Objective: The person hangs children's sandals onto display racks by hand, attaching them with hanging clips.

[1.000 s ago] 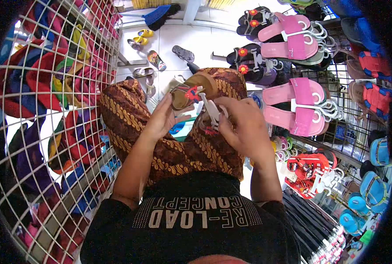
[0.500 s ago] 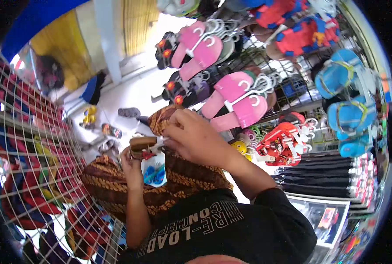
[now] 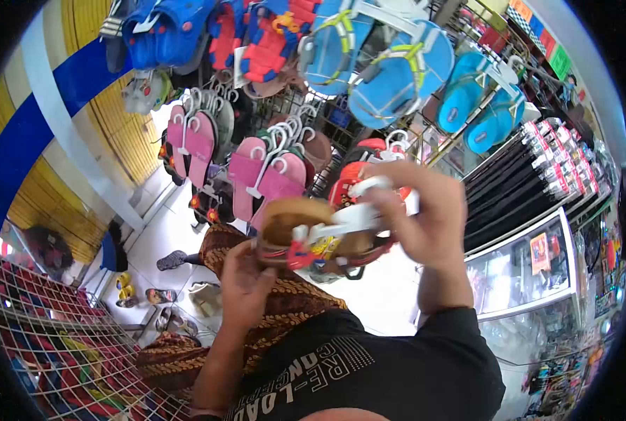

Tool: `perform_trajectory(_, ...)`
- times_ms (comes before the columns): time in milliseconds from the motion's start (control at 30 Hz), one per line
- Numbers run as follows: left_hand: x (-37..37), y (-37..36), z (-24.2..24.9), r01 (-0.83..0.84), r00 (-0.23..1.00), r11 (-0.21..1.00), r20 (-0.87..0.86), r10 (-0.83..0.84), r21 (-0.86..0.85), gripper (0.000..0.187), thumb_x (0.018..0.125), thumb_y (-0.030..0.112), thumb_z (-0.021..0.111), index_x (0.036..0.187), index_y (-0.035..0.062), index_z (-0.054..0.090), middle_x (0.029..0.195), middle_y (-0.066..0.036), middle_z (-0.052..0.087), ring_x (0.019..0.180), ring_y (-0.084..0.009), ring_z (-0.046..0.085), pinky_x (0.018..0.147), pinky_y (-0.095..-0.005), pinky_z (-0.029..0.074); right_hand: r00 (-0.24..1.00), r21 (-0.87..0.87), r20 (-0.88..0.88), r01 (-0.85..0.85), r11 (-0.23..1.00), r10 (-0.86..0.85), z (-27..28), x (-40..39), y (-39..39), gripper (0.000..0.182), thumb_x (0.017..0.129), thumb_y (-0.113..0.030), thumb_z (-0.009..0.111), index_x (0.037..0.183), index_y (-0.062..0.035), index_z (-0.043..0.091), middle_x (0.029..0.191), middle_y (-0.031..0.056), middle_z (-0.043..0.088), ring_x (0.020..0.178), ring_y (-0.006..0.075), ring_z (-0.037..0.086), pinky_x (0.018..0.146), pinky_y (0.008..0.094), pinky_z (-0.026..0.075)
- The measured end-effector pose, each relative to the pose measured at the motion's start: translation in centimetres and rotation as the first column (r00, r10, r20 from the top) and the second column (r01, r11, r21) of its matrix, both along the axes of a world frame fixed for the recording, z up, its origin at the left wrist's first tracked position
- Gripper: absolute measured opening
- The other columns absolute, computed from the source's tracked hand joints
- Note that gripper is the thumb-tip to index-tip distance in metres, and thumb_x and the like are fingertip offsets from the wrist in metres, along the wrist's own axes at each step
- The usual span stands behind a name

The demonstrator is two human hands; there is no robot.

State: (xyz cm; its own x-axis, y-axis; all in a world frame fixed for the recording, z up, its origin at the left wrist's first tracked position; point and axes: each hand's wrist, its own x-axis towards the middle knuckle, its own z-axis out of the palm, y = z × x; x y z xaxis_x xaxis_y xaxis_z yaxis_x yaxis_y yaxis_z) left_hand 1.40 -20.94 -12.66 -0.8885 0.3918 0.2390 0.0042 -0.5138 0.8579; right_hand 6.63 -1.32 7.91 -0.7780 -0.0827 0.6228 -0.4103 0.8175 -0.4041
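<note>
- The pair of tan-brown sandals [image 3: 292, 219] with red, blue and yellow trimmed straps is in midair above the person's lap, carried between both hands in front of the chest.
- The left hand [image 3: 246, 289] has its fingers closed on the outer edge of the near-left sandal, apparently so that the pair stays propped while the other hand works higher up.
- The right hand [image 3: 432, 217] has its thumb and fingers pinched together on the upper part of a white plastic hanger [image 3: 348, 219], likely because that narrow part gives a firm hold clear of the straps.
- The hanger crosses the straps and seems to keep the two sandals side by side; just how it clips on is blurred.
- The sandals look small and thick-edged, with smooth tan insoles facing partly up and a bright yellow motif between the red pieces; the right-hand one is partly hidden by hanger and strap.
- Behind them, pink open-toed slides [image 3: 267, 168] and light blue flip-flops with yellow-green straps [image 3: 374, 99] hang by white hooks on a dark wire rack, presumably so that each pair shows its face.
- Loose footwear, including a dark grey sandal [image 3: 171, 261], lies on the white tiled floor [image 3: 162, 238], beyond the brown patterned cloth [image 3: 295, 298] over the person's legs.
</note>
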Motion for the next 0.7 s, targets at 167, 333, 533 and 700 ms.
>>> perform_trajectory(167, 0.9, 8.2, 6.7, 0.211, 0.975, 0.975, -0.051, -0.214, -0.063, 0.047, 0.085, 0.006, 0.066, 0.125, -0.0022, 0.042, 0.112, -0.011, 0.056, 0.093, -0.0126, 0.06, 0.074, -0.0267, 0.049, 0.898, -0.256, -0.123, 0.382, 0.888, -0.422, 3.8, 2.7, 7.2, 0.02, 0.091, -0.018, 0.061, 0.103, -0.0018, 0.065, 0.082, 0.0042, 0.065, 0.071, 0.0093, 0.059, 0.063, 0.0235, 0.047)
perform_trajectory(333, 0.4, 15.8, 12.6, 0.328, 0.931, 0.944, -0.172, -0.321, 0.016, 0.048, 0.086, 0.013, 0.069, 0.123, -0.0036, 0.043, 0.107, -0.011, 0.058, 0.072, -0.0115, 0.063, 0.059, -0.0233, 0.05, 0.768, -0.34, -0.227, 0.514, 0.788, -0.599, 8.1, 3.3, 15.5, 0.025, 0.09, -0.025, 0.064, 0.1, -0.0032, 0.058, 0.083, 0.0042, 0.064, 0.071, 0.0076, 0.055, 0.061, 0.0232, 0.045)
perform_trajectory(533, -1.2, 22.5, 17.8, 0.312, 0.915, 0.947, -0.244, -0.322, -0.079, 0.047, 0.087, 0.015, 0.067, 0.123, -0.0063, 0.043, 0.108, -0.015, 0.058, 0.078, -0.014, 0.064, 0.058, -0.0242, 0.051, 0.673, -0.311, -0.239, 0.629, 0.712, -0.699, 13.8, 3.4, 22.2, 0.027, 0.087, -0.027, 0.067, 0.092, -0.0037, 0.053, 0.081, 0.003, 0.061, 0.067, 0.0098, 0.052, 0.058, 0.0258, 0.046)
perform_trajectory(700, -3.6, 26.0, 20.3, 0.432, 0.9, 0.901, -0.075, -0.429, 0.044, 0.042, 0.087, 0.012, 0.065, 0.119, -0.007, 0.044, 0.108, -0.015, 0.057, 0.078, -0.02, 0.066, 0.061, -0.0282, 0.057, 0.778, -0.114, -0.269, 0.559, 0.821, -0.568, 17.7, -0.1, 27.9, 0.019, 0.088, -0.022, 0.064, 0.095, -0.005, 0.059, 0.082, 0.0023, 0.061, 0.068, 0.0087, 0.051, 0.063, 0.0236, 0.044)
